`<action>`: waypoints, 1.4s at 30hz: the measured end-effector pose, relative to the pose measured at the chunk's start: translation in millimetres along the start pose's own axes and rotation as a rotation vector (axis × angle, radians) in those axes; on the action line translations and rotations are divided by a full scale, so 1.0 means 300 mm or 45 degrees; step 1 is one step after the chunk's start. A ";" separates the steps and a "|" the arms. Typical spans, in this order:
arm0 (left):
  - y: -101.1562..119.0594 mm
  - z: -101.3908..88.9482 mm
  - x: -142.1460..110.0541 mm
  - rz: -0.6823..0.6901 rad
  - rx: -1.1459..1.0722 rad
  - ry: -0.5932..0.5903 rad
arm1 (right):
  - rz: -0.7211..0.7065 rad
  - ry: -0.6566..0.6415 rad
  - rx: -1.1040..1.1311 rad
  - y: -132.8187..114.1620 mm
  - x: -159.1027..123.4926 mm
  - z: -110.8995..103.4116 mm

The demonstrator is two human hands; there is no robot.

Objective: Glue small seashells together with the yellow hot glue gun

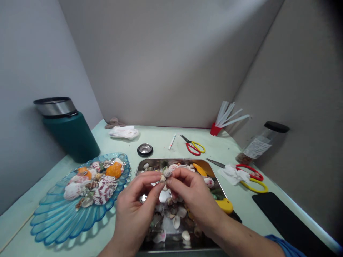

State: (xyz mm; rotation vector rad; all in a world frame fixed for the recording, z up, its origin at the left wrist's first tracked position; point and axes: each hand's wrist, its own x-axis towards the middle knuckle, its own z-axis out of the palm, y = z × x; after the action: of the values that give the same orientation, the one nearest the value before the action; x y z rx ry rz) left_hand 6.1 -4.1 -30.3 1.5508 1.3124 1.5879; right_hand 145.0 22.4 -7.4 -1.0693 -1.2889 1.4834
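Note:
My left hand (136,203) and my right hand (191,192) meet above a metal tray (222,189). Thumb and forefinger of the left pinch a small cream seashell (162,179). Pressed against it, or very near, is a small greyish seashell (167,173) between the right thumb and forefinger. Below them the tray holds many loose shells, among them a white shell (176,222) and another pale shell (185,235). Part of the tray is hidden by my hands. To the left, a blue scalloped plate (60,223) carries a cluster of shells, including an orange one (114,170).
A green flask (72,135) stands at the back left. Its lid (145,149), a white pen (172,141) and small scissors (193,145) lie behind the tray. On the right are larger scissors (253,184), a jar (258,142), a black phone (284,217) and a yellow tool (225,206).

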 end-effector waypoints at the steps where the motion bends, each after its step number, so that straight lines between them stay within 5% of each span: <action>1: 0.000 0.000 0.000 0.009 0.009 -0.002 | 0.007 -0.004 0.005 -0.002 0.000 0.001; 9: 0.000 0.001 -0.011 0.054 0.077 -0.031 | 0.021 0.002 -0.002 -0.007 -0.006 0.003; 19: 0.011 0.008 -0.007 -0.100 0.195 -0.003 | 0.013 -0.033 -0.071 -0.013 -0.007 0.010; 42: 0.017 0.010 -0.005 -0.314 0.021 0.030 | -0.063 -0.009 -0.301 -0.002 -0.008 0.008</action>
State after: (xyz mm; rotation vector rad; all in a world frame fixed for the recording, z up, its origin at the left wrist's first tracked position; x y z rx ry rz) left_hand 10.4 -6.5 -26.7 1.3246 1.4703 1.4478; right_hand 143.4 19.5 -6.4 -1.1744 -1.5131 1.3221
